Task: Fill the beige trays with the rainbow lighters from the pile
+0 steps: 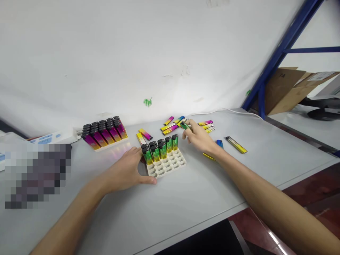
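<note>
A white tray (179, 161) with rows of slots lies in front of me. Several green-and-yellow lighters (156, 153) with black tops stand upright in its back and left slots; the front and right slots are bare. My left hand (127, 170) clasps the tray's left end, thumb along the front corner and fingers round the back-left side, partly hidden by the lighters. Beyond the tray's back right, my right hand (196, 134) pinches a green lighter (185, 125), held tilted just above loose lighters on the table. The fingers cover part of it.
A second tray (111, 144) of upright purple-and-yellow lighters stands at back left. Loose lighters, such as a pink-yellow one (170, 130) and a yellow one (236, 145), lie around. Behind are a white wall, a cable (225, 109), a blue frame (261, 99) and a cardboard box (284, 88).
</note>
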